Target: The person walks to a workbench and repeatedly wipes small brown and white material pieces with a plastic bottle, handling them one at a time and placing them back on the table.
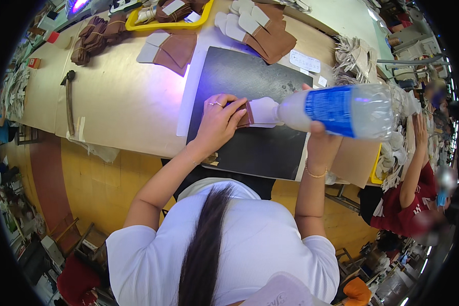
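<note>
My left hand presses flat on a brown and white cut piece lying on a black mat on the wooden table. A ring shows on one finger. My right hand grips a clear plastic bottle with a blue label, held on its side. The bottle's neck end points left and touches the white part of the piece. My fingers are mostly hidden behind the bottle.
Stacks of brown and white cut pieces lie at the far side of the mat. A yellow tray holds more pieces. A hammer-like tool rests at the left. Another person in a red shirt sits at the right.
</note>
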A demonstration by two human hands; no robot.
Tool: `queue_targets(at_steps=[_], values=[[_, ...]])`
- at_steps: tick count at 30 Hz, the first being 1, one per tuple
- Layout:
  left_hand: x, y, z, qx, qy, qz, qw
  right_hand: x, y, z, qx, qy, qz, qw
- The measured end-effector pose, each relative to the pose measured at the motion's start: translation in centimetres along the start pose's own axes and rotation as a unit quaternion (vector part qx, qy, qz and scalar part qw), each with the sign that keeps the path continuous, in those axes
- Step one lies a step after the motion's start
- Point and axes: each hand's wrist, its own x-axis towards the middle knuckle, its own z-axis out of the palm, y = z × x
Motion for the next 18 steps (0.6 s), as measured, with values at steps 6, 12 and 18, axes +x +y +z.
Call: queue_targets(at_steps=[6,12,18], values=[[0.0,0.0,0.7,-0.002,0.028,-0.009,1.000,-1.9,3.8,1.1,-0.241,-0.185,-0.166,0.938],[-0.3,-0.6,1.5,0.037,0.025,0.015,0.999,-2.1,5.3,-0.9,-0.315,-0.139,-0.151,0.927],[-0.2,-0.4,1.3,0.023,0.037,0.000,0.999,-1.0,2.1,-2.4,-0.257,0.009,-0.103,0.961]])
